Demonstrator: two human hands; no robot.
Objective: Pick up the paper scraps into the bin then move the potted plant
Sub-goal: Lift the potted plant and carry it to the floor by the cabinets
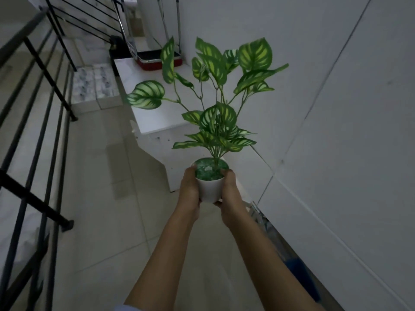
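Note:
A potted plant (pixel 210 189) with a small white pot, green filler on top and striped green leaves hangs in the air in front of me, upright. My left hand (pixel 189 191) wraps the pot's left side and my right hand (pixel 231 194) wraps its right side and base. Both arms stretch forward over the tiled floor. No paper scraps or bin show in this view.
A white low table (pixel 148 113) stands ahead against the white wall (pixel 336 108), with a red and black box (pixel 157 60) at its far end. A black metal railing (pixel 33 135) runs along the left. Pale floor tiles (pixel 101 198) lie between railing and table.

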